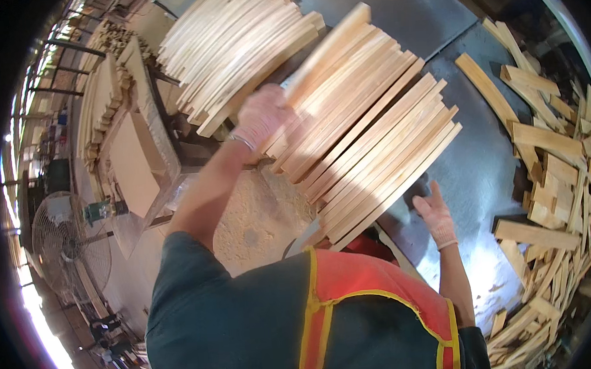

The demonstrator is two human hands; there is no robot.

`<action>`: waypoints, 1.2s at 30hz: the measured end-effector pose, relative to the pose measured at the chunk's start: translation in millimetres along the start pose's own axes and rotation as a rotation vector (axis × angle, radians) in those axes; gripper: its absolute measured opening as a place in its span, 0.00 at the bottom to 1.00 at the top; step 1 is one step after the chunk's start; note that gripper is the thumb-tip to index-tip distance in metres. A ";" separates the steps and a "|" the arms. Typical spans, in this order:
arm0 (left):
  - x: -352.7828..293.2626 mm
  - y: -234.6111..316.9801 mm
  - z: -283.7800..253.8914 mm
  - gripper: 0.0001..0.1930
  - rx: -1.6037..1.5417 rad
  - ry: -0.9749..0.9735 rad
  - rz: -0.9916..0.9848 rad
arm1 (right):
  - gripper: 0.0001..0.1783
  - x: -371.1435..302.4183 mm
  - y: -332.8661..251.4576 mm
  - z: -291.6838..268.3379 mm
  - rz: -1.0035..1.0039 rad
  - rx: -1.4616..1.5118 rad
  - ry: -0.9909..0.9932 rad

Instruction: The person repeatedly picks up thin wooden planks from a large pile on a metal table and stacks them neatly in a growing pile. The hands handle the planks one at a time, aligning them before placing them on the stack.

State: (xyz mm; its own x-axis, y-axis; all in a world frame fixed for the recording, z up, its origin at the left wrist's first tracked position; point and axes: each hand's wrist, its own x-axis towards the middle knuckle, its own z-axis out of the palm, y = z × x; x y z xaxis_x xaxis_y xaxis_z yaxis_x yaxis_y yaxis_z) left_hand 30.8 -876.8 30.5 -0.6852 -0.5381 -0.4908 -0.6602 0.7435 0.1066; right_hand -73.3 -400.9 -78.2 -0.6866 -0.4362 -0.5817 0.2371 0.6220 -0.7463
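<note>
With the left grip (264, 116) at one wood strip's (330, 48) end, too blurry to tell if closed, and the right grip (435, 218) wide beside more strips (389, 158) packed close on the counter (471, 150), likely for propping each other.

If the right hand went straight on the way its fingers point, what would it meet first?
The right hand would likely first meet the nearest wooden strip, though their relative heights are unclear.
</note>
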 end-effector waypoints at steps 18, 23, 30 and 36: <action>-120.1 -130.2 213.6 0.28 -0.605 0.085 0.028 | 0.46 14.5 -44.5 90.2 0.085 0.148 0.074; -163.6 -57.2 240.0 0.34 -1.233 -0.468 -0.082 | 0.35 13.2 -10.7 94.9 -0.105 0.528 0.084; -141.8 12.4 242.7 0.27 -1.811 -0.564 -0.200 | 0.17 6.3 12.9 75.7 0.063 0.479 -0.012; -172.2 10.2 183.5 0.20 -1.547 -0.363 -0.080 | 0.17 8.0 22.2 76.1 0.024 0.437 -0.002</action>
State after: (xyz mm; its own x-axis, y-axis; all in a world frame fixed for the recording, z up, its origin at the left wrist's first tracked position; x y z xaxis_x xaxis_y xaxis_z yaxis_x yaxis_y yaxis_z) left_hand 198.5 -703.7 -42.5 -0.6779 -0.2665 -0.6851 -0.5068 -0.5057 0.6982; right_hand -21.1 -440.1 -124.0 -0.6762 -0.4265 -0.6007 0.5216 0.2987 -0.7992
